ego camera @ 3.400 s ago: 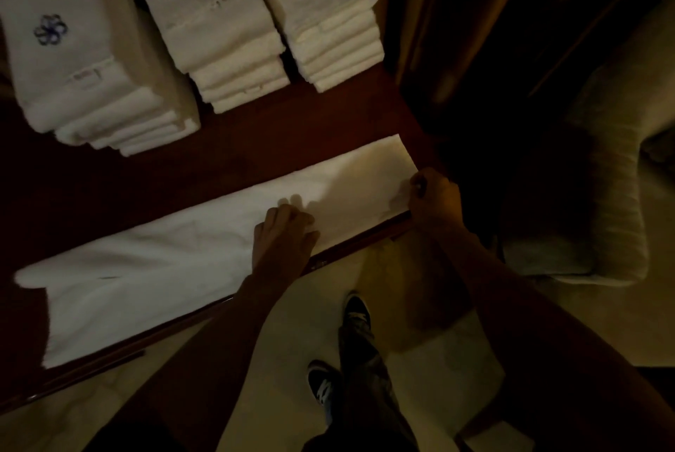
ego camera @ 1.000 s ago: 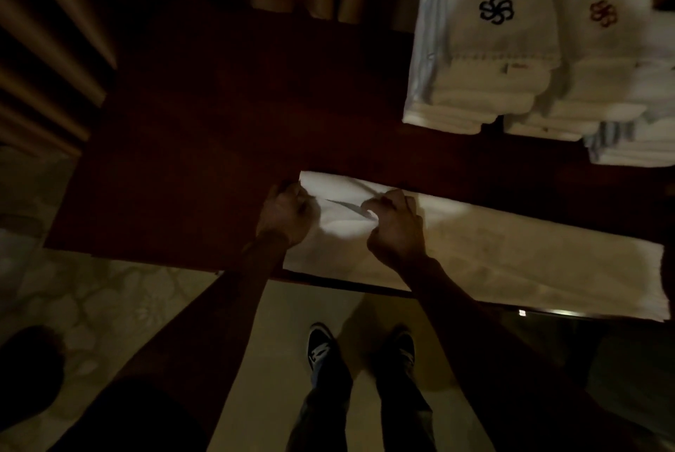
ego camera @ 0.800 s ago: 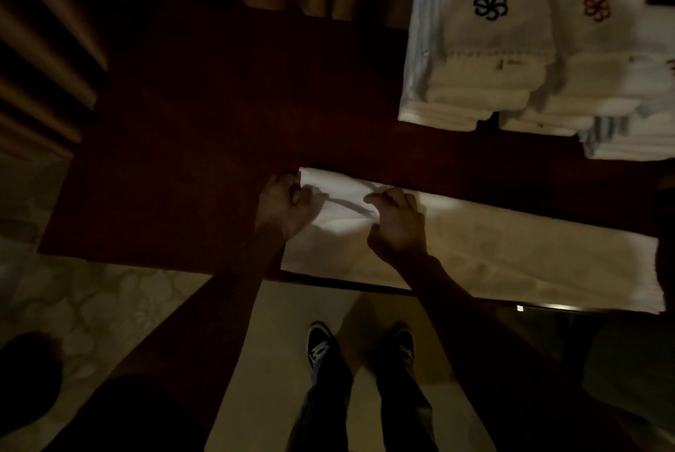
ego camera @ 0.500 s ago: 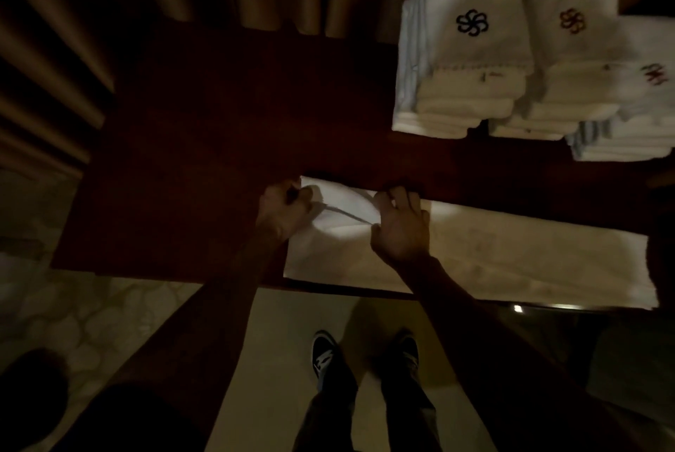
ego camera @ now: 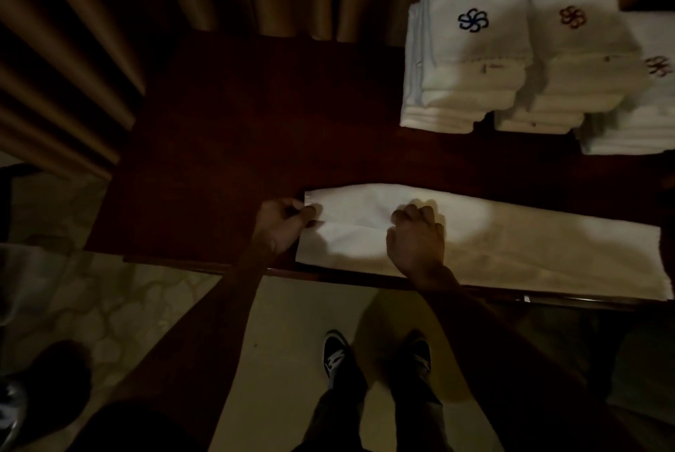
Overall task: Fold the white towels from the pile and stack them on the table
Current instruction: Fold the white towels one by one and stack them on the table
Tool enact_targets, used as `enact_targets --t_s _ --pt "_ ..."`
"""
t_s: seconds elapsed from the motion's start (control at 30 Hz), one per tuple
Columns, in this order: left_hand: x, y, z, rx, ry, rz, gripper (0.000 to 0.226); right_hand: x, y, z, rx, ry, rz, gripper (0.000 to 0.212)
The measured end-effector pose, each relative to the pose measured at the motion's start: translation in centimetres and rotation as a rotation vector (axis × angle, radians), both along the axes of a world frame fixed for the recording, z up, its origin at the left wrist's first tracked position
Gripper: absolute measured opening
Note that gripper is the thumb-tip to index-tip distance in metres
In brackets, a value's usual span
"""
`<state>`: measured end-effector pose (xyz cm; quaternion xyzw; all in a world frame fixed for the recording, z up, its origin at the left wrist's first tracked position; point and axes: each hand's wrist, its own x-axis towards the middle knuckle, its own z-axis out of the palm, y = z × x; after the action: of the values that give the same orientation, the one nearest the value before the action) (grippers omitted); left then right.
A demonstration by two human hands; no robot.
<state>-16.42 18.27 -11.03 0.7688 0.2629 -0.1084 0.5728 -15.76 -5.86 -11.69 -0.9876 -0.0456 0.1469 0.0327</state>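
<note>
The towel lies as a long strip along the worktop's near edge. The left hand pinches its left end. The right hand rests on it with fingers curled; I cannot tell whether it grips.

No lettering or numbers are legible. At one o'clock, a dark blue pinwheel emblem is stitched on top of a stack of folded white terry towels. A red pinwheel emblem tops the second white stack at two o'clock. A partly cropped red emblem marks the third white stack. A small hem tag is unreadable.
</note>
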Motion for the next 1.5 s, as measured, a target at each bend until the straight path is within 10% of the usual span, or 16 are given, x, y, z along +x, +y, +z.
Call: enact_targets --t_s 0.7,1.5 --pt "-3.4 -0.7 -0.9 0.217 -0.047 -0.006 0.012 -1.9 -3.1 -2.0 0.054 -0.190 0.042 0.017" --pt "-7.2 -1.9 -2.5 0.820 0.016 -0.409 0.058 -8.2 -5.9 -3.3 0.265 -0.313 0.025 0.032"
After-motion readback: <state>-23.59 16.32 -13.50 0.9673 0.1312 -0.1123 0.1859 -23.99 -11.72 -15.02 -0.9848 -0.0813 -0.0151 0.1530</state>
